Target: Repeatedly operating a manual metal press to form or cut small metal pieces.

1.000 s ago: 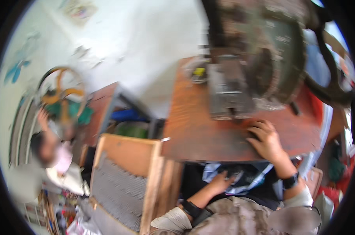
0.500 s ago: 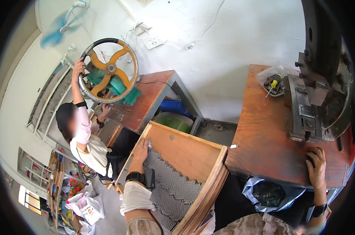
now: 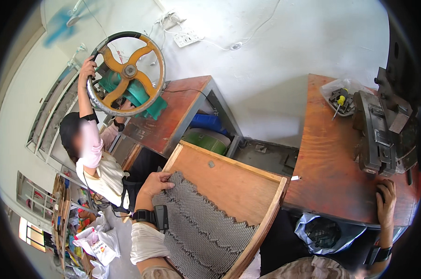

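Small grey metal pieces [image 3: 206, 228] stand packed in close rows inside a wooden tray [image 3: 271, 207] that leans toward me. They cover its near and left part, with a stepped upper edge. My left hand [image 3: 152, 188] is at the top left corner of these rows, its fingertips closed together against the edge pieces. Whatever sits between those fingertips is too small to make out. On the red-brown workbench [image 3: 322, 172] my right hand [image 3: 386, 204] rests near the front edge, fingers lightly bent and apart, holding nothing. A dark metal press [image 3: 382, 135] stands just beyond it.
At the left, a co-worker [image 3: 96, 149] grips a large handwheel [image 3: 129, 71] over another bench [image 3: 182, 97]. A plastic tub [image 3: 343, 100] holds metal parts and a yellow screwdriver. Below my bench hangs a bag [image 3: 319, 232] of dark pieces. One loose piece [image 3: 211, 163] lies on the tray's board.
My view has shifted, so the press and bench sit farther right. My left hand has drawn back from the bare board to the rows' corner. My right hand stays on the bench.
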Tool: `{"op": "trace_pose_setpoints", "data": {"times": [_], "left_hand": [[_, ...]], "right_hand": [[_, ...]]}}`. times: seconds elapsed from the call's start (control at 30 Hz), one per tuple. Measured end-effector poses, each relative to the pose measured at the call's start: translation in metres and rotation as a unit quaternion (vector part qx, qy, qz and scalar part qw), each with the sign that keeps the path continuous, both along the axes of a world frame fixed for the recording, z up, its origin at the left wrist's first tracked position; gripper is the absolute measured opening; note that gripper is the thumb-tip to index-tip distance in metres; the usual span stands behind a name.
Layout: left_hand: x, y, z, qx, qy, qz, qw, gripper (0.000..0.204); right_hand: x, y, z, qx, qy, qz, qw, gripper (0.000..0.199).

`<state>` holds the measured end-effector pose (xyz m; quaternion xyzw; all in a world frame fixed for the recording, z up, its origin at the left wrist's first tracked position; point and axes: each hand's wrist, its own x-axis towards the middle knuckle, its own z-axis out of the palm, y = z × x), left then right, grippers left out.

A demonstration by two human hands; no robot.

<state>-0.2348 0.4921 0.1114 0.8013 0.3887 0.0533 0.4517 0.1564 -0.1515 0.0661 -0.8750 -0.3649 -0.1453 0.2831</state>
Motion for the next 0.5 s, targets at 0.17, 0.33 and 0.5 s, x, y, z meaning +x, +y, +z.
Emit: {"op": "trace_pose_setpoints", "data": {"times": [0.17,0.33,0.5], "left_hand": [[0.005,0.000,0.006,0.056,0.072,0.029,0.995,0.051],[0.021,-0.020,0.016,0.179,0.117,-0.057,0.975,0.052],[0.003,-0.002,-0.004,0.137,0.052,-0.049,0.988,0.057]], "right_hand": [[0.000,-0.002,-0.003,-0.006,-0.001,-0.004,1.000,0.021],[0.001,-0.006,-0.007,-0.012,-0.006,-0.011,1.000,0.022],[0.001,-0.005,-0.008,-0.003,-0.016,-0.018,1.000,0.021]]}}
